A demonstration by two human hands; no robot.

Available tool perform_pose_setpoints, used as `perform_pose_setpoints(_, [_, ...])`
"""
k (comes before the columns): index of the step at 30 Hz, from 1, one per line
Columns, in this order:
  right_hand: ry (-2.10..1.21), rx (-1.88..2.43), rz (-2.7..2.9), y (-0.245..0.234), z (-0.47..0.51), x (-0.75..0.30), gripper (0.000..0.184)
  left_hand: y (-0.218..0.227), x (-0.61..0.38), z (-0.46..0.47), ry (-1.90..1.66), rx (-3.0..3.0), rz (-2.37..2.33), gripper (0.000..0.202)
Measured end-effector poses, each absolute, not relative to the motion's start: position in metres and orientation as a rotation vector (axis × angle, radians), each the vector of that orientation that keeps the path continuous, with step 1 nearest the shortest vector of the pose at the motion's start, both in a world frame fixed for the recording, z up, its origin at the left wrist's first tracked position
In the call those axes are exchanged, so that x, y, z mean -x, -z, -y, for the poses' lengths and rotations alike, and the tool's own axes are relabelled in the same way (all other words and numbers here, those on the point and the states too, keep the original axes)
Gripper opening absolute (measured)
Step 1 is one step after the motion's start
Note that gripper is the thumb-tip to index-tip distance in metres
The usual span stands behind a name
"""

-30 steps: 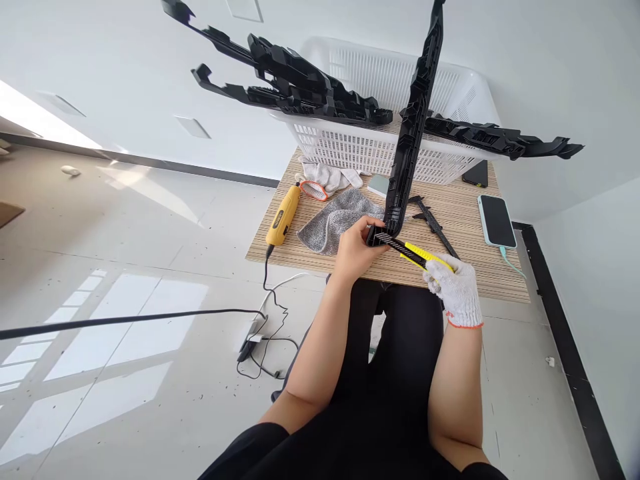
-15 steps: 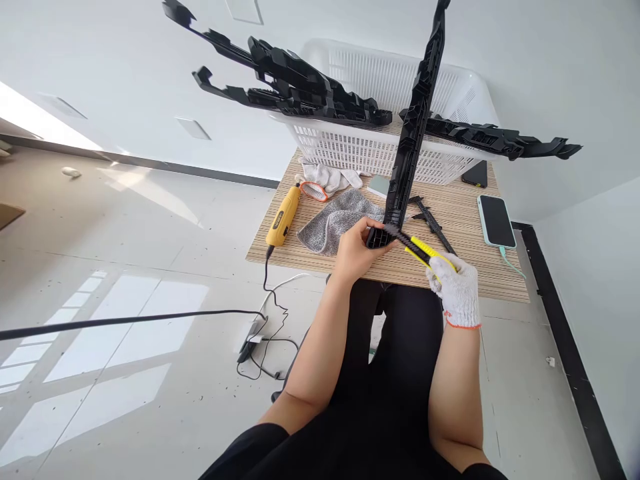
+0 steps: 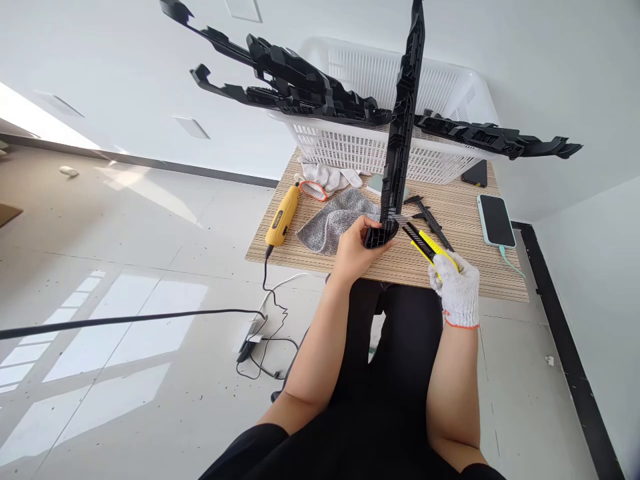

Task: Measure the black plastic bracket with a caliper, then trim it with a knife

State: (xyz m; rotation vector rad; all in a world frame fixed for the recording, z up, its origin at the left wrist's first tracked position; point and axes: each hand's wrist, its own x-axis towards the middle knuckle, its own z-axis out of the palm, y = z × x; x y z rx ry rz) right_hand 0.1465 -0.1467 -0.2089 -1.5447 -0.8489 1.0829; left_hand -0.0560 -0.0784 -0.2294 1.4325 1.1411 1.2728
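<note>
My bare left hand (image 3: 354, 248) is closed round the lower end of a long black plastic part (image 3: 400, 127), which stands nearly upright on the wooden table (image 3: 465, 267). My right hand (image 3: 456, 288), in a white knit glove, grips a yellow and black utility knife (image 3: 425, 245). The knife's blade points up and left, its tip close to the right side of the part's lower end.
A white plastic basket (image 3: 380, 147) at the table's back holds several more long black parts (image 3: 295, 80) sticking out both sides. A yellow rotary tool (image 3: 283, 215), a grey cloth (image 3: 337, 223), a white glove (image 3: 327, 177), a black caliper (image 3: 430, 220) and a phone (image 3: 496, 220) lie on the table.
The upright part has tilted left at its top. The knife blade has swung from lying across the part's lower end to pointing at its right side.
</note>
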Motion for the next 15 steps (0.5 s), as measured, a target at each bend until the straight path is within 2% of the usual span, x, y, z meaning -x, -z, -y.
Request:
perform_pose_setpoints(3, [-1.191,1.572,0.892,0.2083,0.1465,-0.1465,0.030,0.2297,0.0561,0.0781,-1.271,-1.445,-1.133,0.038])
perform_pose_setpoints(6, [-1.104,1.563,0.832,0.2081,0.1458,-0.1464,0.030,0.2297,0.0565,0.0779,-1.276,-1.461,-1.137,0.038])
perform_pose_setpoints(10, [-1.197,1.592,0.912,0.2081,0.1457,-0.1463,0.030,0.2301,0.0570,0.0779,-1.268,-1.482,-1.140,0.037])
perform_pose_setpoints(13, [-1.099,1.596,0.874,0.2079,0.1459,-0.1464,0.032,0.2306,0.0569,0.0780,-1.268,-1.480,-1.150,0.036])
perform_pose_setpoints(15, [-1.147,1.595,0.892,0.2078,0.1460,-0.1468,0.032,0.2306,0.0568,0.0782,-1.273,-1.476,-1.146,0.036])
